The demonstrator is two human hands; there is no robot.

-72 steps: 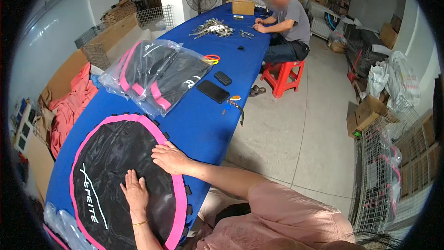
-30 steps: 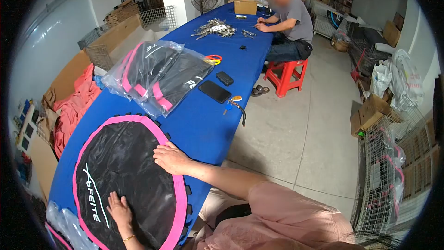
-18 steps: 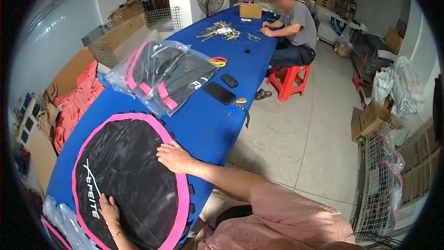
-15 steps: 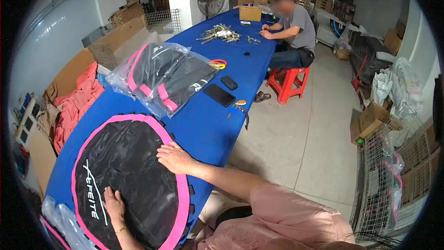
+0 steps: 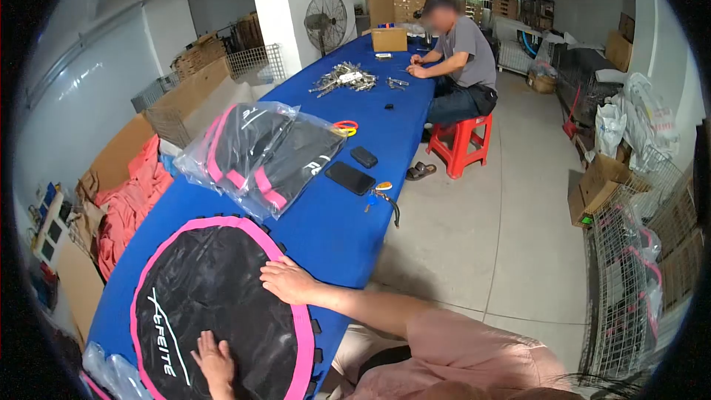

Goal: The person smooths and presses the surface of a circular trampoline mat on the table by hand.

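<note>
A round black mat (image 5: 222,289) with a pink border, dark tabs along its edge and white lettering lies on the blue-covered table (image 5: 337,237). My left hand (image 5: 215,361) rests on its lower part beside the lettering, fingers spread. On the mat's right side, my right hand (image 5: 289,281) lies flat, its fingers reaching over the pink border onto the black fabric. Neither hand holds anything. Beyond the mat are plastic-bagged black and pink pieces (image 5: 259,150).
A phone (image 5: 349,178), a small black case (image 5: 364,156), keys (image 5: 381,194) and scissors (image 5: 346,128) lie past the bags. Farther off are metal parts (image 5: 344,79), a carton (image 5: 389,39) and a person (image 5: 463,52) on a red stool (image 5: 461,147).
The view has shifted, so the mat and table items appear lower. My left hand appears farther right and lower, still on the mat; my right hand remains on its right side.
</note>
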